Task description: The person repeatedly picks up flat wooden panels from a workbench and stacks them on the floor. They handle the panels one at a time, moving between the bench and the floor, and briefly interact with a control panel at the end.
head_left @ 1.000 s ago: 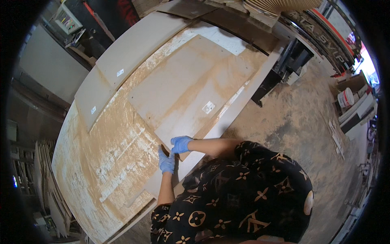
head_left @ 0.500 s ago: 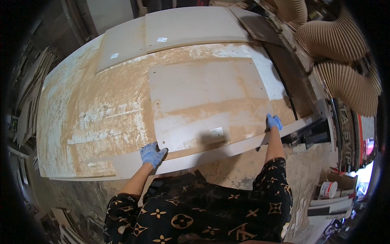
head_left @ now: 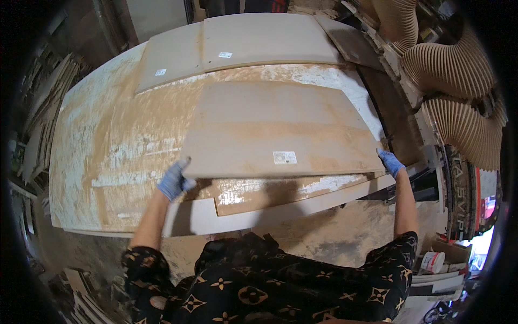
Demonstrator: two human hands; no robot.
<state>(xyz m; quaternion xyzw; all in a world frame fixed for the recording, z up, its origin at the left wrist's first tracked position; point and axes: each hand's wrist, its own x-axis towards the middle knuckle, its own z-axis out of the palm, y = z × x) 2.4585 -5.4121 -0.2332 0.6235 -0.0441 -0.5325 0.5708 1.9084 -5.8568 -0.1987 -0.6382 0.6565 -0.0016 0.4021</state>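
While two blue-gloved hands grip one brown board point(head_left: 280, 129) by its near corners, left hand point(head_left: 174, 181) and right hand point(head_left: 390, 162) stay closed on its edge. Two more panels point(head_left: 259, 40) lie far across one worn table point(head_left: 102, 146).

Fingers of the left hand point(head_left: 174, 181) and right hand point(head_left: 390, 163) are hidden beneath the fibreboard panel point(head_left: 280, 129). The panel's white label point(head_left: 284, 157) is too small to read. The lower sheet point(head_left: 286, 191) lies mostly covered. The bench point(head_left: 97, 156) dissolves into the dark fisheye rim.
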